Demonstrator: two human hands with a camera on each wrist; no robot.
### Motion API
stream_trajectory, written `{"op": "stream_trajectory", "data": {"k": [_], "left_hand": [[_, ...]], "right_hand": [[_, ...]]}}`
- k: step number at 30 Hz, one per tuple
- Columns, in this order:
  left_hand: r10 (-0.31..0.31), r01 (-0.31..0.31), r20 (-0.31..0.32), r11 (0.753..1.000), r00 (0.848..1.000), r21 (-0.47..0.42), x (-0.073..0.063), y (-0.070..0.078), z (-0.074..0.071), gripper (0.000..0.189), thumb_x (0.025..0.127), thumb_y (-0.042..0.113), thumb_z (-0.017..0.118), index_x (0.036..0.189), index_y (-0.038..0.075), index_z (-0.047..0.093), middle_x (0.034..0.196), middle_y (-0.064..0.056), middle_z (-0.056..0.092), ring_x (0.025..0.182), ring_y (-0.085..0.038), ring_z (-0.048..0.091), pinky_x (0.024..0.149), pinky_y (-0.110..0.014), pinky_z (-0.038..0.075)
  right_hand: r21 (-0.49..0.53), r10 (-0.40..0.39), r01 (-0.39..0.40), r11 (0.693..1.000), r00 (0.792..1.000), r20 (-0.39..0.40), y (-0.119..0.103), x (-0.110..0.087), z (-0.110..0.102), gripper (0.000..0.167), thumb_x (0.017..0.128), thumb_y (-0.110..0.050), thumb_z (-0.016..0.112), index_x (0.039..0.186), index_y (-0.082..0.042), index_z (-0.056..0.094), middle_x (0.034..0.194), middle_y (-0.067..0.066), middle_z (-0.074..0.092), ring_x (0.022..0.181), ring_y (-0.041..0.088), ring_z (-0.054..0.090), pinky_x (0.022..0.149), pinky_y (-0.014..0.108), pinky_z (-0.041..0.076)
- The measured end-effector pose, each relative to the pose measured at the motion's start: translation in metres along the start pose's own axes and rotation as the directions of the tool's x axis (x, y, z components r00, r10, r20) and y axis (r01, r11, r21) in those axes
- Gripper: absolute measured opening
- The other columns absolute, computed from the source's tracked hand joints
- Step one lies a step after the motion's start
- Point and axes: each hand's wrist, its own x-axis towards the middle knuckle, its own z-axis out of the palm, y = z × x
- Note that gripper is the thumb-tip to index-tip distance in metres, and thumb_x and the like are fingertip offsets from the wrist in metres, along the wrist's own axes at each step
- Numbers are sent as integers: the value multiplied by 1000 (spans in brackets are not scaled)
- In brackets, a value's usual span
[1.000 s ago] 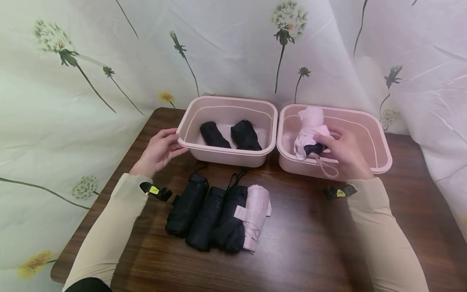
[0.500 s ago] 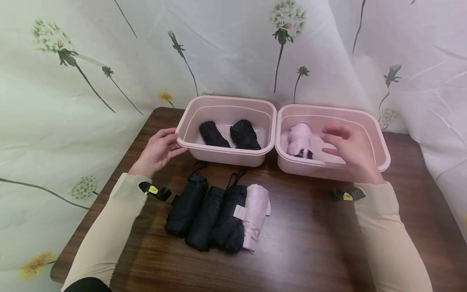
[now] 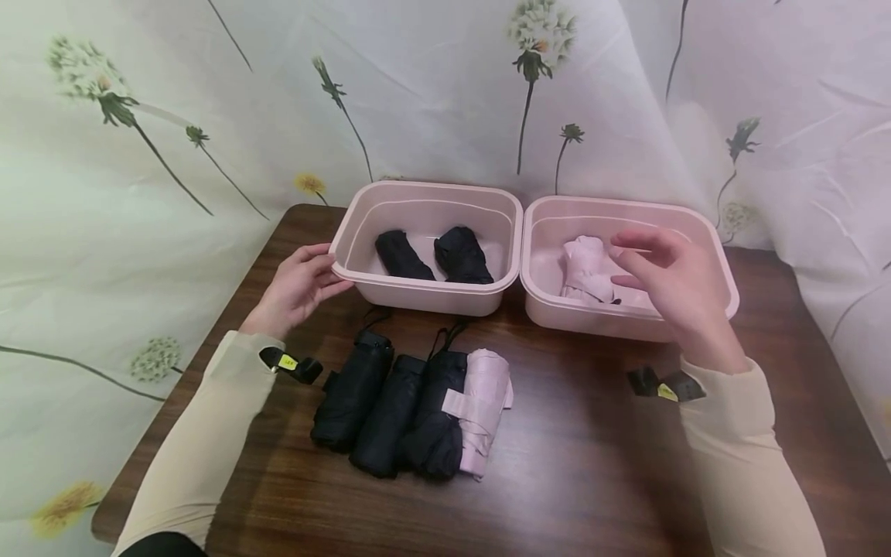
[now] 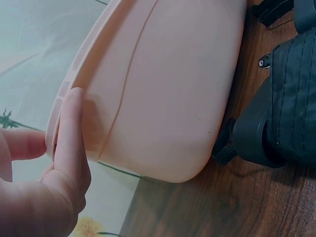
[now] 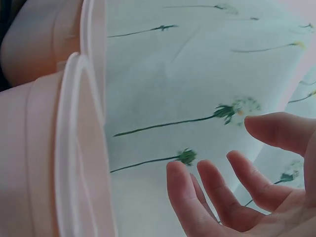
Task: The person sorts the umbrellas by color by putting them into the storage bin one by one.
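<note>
My left hand (image 3: 295, 288) pinches the rim of the left pink plastic bin (image 3: 431, 301) at its left corner; the left wrist view shows thumb and fingers (image 4: 71, 128) on either side of the lip. Two black folded umbrellas (image 3: 404, 257) lie in that bin. Over the right pink bin (image 3: 592, 318) hovers my right hand (image 3: 678, 286), fingers spread and loosely bent, holding nothing. Beneath and left of it, a pale pink folded umbrella (image 3: 583, 263) lies inside the right bin. In the right wrist view the right hand (image 5: 247, 202) is beyond the bin's rim.
In front of the bins, several folded umbrellas lie side by side on the dark wooden table (image 3: 571, 464): black ones (image 3: 353, 394) and a pink one (image 3: 485, 387) at the right end. A flower-printed curtain (image 3: 445, 85) hangs behind.
My right hand has let go of the pink umbrella, which dropped into the right bin and shifted slightly there. That hand has drawn back to the right. The left hand keeps its hold on the rim.
</note>
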Motion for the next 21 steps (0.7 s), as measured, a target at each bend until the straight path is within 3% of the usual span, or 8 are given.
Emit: {"op": "stream_trajectory", "data": {"k": [6,12,16,21], "left_hand": [[7,-7,0,1000,1000,-3,2,-1,-1,26,100,12,52,124,14,42,121,-11,49,82,-16,68,76,-32,61],[6,-6,3,1000,1000,2,2,-1,-1,28,100,12,51,127,14,41,123,-12,47,83,-15,68,77,-31,61],[4,-4,4,1000,1000,-1,1,-1,-1,28,100,13,51,126,14,41,124,-11,47,84,-15,68,78,-32,61],[-1,1,5,1000,1000,-3,2,-1,-1,27,100,13,51,125,15,41,124,-12,47,84,-15,68,77,-31,61]], "right_hand": [[136,-61,65,989,998,-29,-13,-16,5,34,88,-16,71,118,-3,62,105,-2,65,88,5,67,70,22,60],[277,-193,188,942,981,-9,-19,-33,13,25,87,-2,68,111,-5,65,104,2,65,87,10,67,66,24,60],[299,-243,230,926,970,6,-19,-41,19,24,88,1,66,111,-4,65,105,3,66,90,12,66,66,23,60],[251,-209,191,949,977,47,-12,-49,31,23,90,-2,65,113,-7,63,109,4,63,92,11,65,70,25,60]]}}
